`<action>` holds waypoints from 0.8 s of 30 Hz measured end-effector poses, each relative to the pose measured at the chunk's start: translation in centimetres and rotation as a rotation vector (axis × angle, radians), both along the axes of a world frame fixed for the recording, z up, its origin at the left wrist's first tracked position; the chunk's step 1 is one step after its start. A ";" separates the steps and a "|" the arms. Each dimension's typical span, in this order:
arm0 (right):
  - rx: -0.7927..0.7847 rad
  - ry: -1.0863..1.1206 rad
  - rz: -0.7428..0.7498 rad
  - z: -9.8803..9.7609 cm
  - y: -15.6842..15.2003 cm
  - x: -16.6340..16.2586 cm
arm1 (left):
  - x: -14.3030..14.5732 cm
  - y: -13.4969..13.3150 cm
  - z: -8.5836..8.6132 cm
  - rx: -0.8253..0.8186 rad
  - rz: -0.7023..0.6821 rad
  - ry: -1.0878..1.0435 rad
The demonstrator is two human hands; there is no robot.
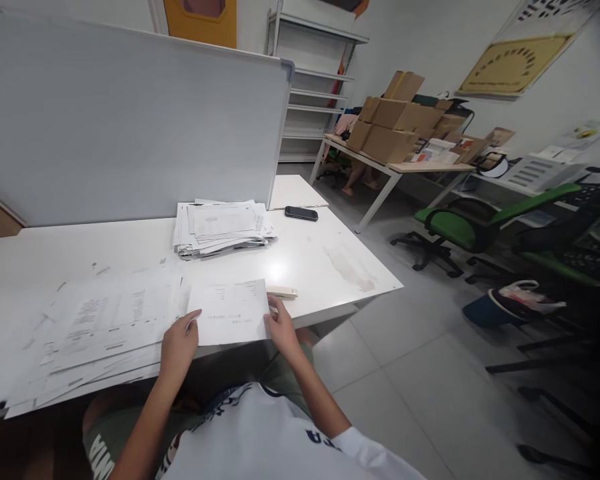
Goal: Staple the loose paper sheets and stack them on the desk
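Observation:
A sheet of paper (pixel 229 313) with faint print lies at the desk's front edge, between my two hands. My left hand (pixel 181 340) grips its left side, thumb and fingers closed at the edge. On the opposite side, my right hand (pixel 281 325) pinches the right edge. Just behind the right hand is a cream-coloured, narrow object (pixel 283 292), partly covered by the paper; its kind is unclear. Left of my left hand spreads a loose pile of printed papers (pixel 105 323). Further back stands a thicker stack of papers (pixel 225 227).
A black phone (pixel 301 213) rests on the white desk (pixel 330 267) near a grey partition board (pixel 130 127). Beyond are a table with cardboard boxes (pixel 390 127), green office chairs (pixel 455 223) and a blue bin (pixel 490 310). Someone's legs (pixel 355 177) show under the far table.

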State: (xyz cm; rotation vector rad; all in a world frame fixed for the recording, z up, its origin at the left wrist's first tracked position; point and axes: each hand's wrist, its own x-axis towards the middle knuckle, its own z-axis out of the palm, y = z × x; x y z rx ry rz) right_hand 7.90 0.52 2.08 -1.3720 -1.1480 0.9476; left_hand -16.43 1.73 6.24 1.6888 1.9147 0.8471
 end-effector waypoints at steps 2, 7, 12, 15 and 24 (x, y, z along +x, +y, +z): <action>0.013 -0.047 -0.010 -0.2 0.1 -0.5 | -0.5 -0.1 -0.3 -0.012 0.017 -0.011; -0.045 -0.062 -0.060 0.0 -0.1 -0.3 | 0.2 -0.2 -0.2 0.032 -0.020 -0.050; -0.163 0.093 -0.126 0.0 -0.9 1.2 | 1.8 0.1 -0.3 0.052 -0.086 -0.092; -0.228 0.177 -0.127 0.4 -1.6 1.5 | 1.9 0.1 -0.6 0.066 -0.086 -0.118; -0.293 0.542 -0.048 1.6 -1.6 0.6 | 0.5 -0.3 -0.7 -0.014 0.042 -0.296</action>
